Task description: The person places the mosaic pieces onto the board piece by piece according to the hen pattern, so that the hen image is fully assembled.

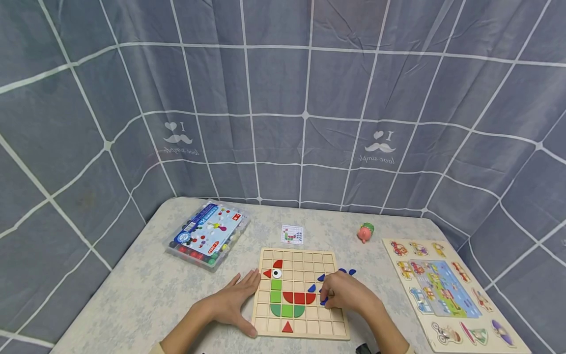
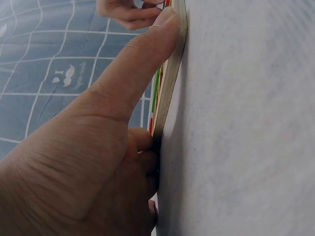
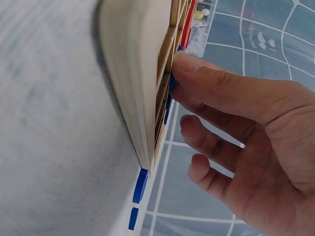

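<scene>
A wooden grid board [image 1: 316,328] lies on the table, its shapes forming a bird: a round eye piece [image 1: 276,273], green squares [image 1: 276,284], red pieces [image 1: 299,298] and green quarter-rounds [image 1: 299,310]. My left hand [image 1: 232,299] rests at the board's left side with fingers spread, the thumb [image 2: 155,37] against its edge. Over the right-hand cells, my right hand [image 1: 349,293] pinches a blue petal-shaped piece [image 3: 172,81] between thumb and forefinger, partly hidden by the fingertips. Other blue pieces [image 1: 312,288] lie in nearby cells. Two more blue pieces [image 1: 352,271] sit beyond the board's right edge.
A small pattern card [image 1: 292,235] lies behind the board. At the back left is a clear plastic box [image 1: 209,235] of coloured balls. A pink and green toy figure [image 1: 365,232] stands back right, and a wooden picture puzzle [image 1: 451,290] lies at the right.
</scene>
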Demonstrator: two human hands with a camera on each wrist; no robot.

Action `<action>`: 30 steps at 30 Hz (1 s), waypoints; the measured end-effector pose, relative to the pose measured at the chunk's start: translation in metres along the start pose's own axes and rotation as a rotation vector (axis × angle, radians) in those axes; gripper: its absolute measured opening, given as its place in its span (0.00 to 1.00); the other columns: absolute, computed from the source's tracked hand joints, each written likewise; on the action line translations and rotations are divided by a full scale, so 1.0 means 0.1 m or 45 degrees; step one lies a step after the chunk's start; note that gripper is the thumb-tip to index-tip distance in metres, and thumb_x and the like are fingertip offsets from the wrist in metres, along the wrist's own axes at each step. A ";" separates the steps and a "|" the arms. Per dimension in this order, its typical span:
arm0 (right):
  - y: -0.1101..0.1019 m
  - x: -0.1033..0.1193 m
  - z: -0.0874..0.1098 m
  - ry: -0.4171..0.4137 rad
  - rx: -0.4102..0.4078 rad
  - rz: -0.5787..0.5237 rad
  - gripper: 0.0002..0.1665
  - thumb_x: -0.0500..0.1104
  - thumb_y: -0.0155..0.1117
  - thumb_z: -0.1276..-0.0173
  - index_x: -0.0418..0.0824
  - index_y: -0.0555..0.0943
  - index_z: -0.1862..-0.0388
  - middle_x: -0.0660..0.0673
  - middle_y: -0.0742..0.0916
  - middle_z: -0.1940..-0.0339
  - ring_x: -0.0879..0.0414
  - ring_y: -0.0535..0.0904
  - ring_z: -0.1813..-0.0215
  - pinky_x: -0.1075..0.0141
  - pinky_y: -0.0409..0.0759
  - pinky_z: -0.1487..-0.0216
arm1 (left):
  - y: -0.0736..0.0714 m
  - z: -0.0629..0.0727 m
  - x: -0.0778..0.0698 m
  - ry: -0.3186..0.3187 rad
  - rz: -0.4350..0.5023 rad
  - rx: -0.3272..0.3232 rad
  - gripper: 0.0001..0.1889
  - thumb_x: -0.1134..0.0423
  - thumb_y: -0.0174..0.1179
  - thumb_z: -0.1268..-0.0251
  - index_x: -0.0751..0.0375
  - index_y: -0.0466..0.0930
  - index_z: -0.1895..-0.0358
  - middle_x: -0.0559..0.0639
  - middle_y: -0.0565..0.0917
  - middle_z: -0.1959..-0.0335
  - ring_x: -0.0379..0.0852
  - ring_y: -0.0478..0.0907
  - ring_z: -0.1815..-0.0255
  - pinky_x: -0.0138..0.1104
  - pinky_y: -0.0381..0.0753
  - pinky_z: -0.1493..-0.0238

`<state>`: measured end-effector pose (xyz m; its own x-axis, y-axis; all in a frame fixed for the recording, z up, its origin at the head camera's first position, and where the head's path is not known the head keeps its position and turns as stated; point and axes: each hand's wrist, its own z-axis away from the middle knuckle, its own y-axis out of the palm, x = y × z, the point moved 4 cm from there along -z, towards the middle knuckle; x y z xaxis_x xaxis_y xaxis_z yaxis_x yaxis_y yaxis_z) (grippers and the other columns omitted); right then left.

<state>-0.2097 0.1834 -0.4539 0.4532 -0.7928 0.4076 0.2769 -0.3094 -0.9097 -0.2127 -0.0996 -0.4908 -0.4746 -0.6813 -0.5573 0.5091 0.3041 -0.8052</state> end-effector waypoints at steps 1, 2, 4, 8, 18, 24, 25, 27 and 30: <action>0.00 0.00 0.00 0.000 0.002 0.003 0.07 0.37 0.78 0.53 0.47 0.89 0.76 0.58 0.86 0.71 0.69 0.75 0.69 0.72 0.77 0.68 | 0.00 0.00 0.00 -0.002 -0.002 0.000 0.68 0.34 0.74 0.63 0.65 0.44 0.23 0.59 0.44 0.19 0.55 0.39 0.18 0.56 0.37 0.20; -0.01 0.00 0.00 -0.001 0.003 0.002 0.07 0.37 0.78 0.52 0.47 0.89 0.75 0.58 0.86 0.71 0.69 0.75 0.69 0.72 0.77 0.68 | 0.00 0.00 0.00 -0.004 -0.007 0.000 0.68 0.34 0.74 0.63 0.65 0.44 0.23 0.59 0.44 0.19 0.55 0.39 0.18 0.56 0.37 0.20; -0.05 0.00 0.00 0.005 0.005 -0.019 0.06 0.37 0.78 0.51 0.46 0.89 0.73 0.57 0.86 0.70 0.68 0.74 0.70 0.73 0.76 0.69 | 0.00 -0.01 0.01 -0.004 -0.016 -0.001 0.68 0.34 0.73 0.63 0.65 0.44 0.23 0.59 0.44 0.19 0.55 0.39 0.18 0.56 0.37 0.20; -0.19 -0.15 0.04 0.014 -0.052 -0.085 0.07 0.35 0.75 0.50 0.43 0.89 0.70 0.55 0.86 0.69 0.65 0.73 0.71 0.73 0.74 0.71 | -0.01 -0.03 0.01 -0.005 -0.028 0.000 0.68 0.33 0.73 0.62 0.65 0.44 0.23 0.59 0.45 0.19 0.55 0.39 0.18 0.56 0.37 0.20; -0.36 -0.73 0.14 0.163 -0.189 -0.062 0.10 0.34 0.77 0.54 0.42 0.88 0.69 0.52 0.87 0.71 0.64 0.71 0.72 0.71 0.71 0.73 | -0.01 0.00 0.00 -0.012 -0.031 0.003 0.68 0.33 0.73 0.62 0.65 0.44 0.23 0.60 0.45 0.20 0.56 0.40 0.18 0.56 0.38 0.20; -0.31 -0.80 0.08 0.112 -0.195 -0.048 0.10 0.35 0.78 0.56 0.42 0.87 0.72 0.54 0.86 0.73 0.65 0.72 0.72 0.72 0.72 0.72 | 0.02 0.00 0.00 -0.003 -0.023 -0.002 0.68 0.33 0.73 0.63 0.65 0.44 0.23 0.59 0.44 0.19 0.56 0.39 0.18 0.56 0.37 0.21; -0.30 -0.81 0.07 0.112 -0.188 -0.047 0.10 0.35 0.78 0.56 0.43 0.87 0.72 0.54 0.86 0.73 0.65 0.72 0.72 0.72 0.72 0.72 | 0.02 0.00 0.01 -0.002 -0.025 -0.001 0.68 0.33 0.73 0.63 0.65 0.44 0.23 0.59 0.44 0.19 0.56 0.39 0.18 0.56 0.37 0.21; -0.27 -0.80 0.05 0.135 -0.179 -0.039 0.10 0.36 0.79 0.57 0.43 0.87 0.74 0.54 0.86 0.73 0.64 0.73 0.71 0.71 0.72 0.70 | 0.03 0.00 0.01 -0.002 -0.031 -0.002 0.68 0.32 0.73 0.63 0.65 0.44 0.23 0.59 0.44 0.19 0.55 0.39 0.18 0.56 0.37 0.21; -0.26 -0.79 0.04 0.174 -0.182 0.002 0.10 0.36 0.80 0.58 0.45 0.86 0.75 0.54 0.86 0.73 0.62 0.74 0.69 0.69 0.74 0.68 | 0.03 0.00 0.02 -0.006 -0.032 -0.005 0.68 0.32 0.73 0.63 0.65 0.44 0.23 0.58 0.44 0.19 0.55 0.39 0.18 0.56 0.37 0.20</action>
<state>-0.2495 0.2558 -0.4623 0.3315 -0.8544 0.4002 0.1486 -0.3716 -0.9164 -0.2124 -0.0995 -0.4939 -0.4839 -0.6921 -0.5356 0.4942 0.2890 -0.8199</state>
